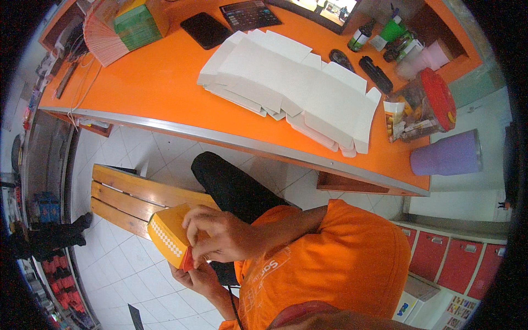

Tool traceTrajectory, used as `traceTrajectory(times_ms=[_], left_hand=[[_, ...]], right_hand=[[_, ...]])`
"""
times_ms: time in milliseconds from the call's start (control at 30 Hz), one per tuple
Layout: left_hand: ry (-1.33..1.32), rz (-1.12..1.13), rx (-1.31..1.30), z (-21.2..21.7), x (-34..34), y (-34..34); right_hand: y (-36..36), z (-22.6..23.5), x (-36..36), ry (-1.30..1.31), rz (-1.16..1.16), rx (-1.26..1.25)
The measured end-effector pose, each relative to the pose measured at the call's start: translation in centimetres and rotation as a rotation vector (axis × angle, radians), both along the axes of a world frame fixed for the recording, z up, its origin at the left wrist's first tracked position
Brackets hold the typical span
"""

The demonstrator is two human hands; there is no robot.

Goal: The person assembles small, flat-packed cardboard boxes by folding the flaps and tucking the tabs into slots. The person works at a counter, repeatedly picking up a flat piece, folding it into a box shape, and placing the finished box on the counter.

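Lower left of the frame, both hands, right hand (220, 234) and left hand (197, 275), grip one small orange cardboard box (169, 234), nearly folded; a stack of flat white carton blanks (291, 82) waits on the orange tabletop (159, 82).

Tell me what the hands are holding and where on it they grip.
Both hands hold a small orange carton. The right hand pinches its flap at the near end from above; the left hand supports that end from below.

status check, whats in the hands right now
Both hands on the orange carton: right hand on top pinching its flap, left hand under it. Carton held over the bench. Flat white blanks stacked on the counter. Nothing in the way.
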State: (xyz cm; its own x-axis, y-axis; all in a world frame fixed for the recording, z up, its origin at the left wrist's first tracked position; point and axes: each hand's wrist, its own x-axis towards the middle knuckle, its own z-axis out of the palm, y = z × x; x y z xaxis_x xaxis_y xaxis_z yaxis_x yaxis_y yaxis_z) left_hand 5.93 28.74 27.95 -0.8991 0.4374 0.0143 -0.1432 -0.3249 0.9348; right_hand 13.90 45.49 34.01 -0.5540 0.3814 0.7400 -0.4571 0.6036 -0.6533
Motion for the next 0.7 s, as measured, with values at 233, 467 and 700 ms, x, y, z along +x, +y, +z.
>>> traceTrajectory(times_ms=[233,467,700], left_hand=[[0.006,0.033,-0.099,2.8,0.7,2.6],[0.067,-0.011,-0.225,1.8,-0.2,0.4],[0.748,-0.077,-0.689,4.5,1.2,1.8]], right_hand=[[-0.5,-2.5,-0.9,-0.178,0.244,-0.266],[-1.3,-3.3,-0.3,-0.311,0.488,-0.456],[-1.6,-6.1,-1.3,-0.440,0.249,-0.568]])
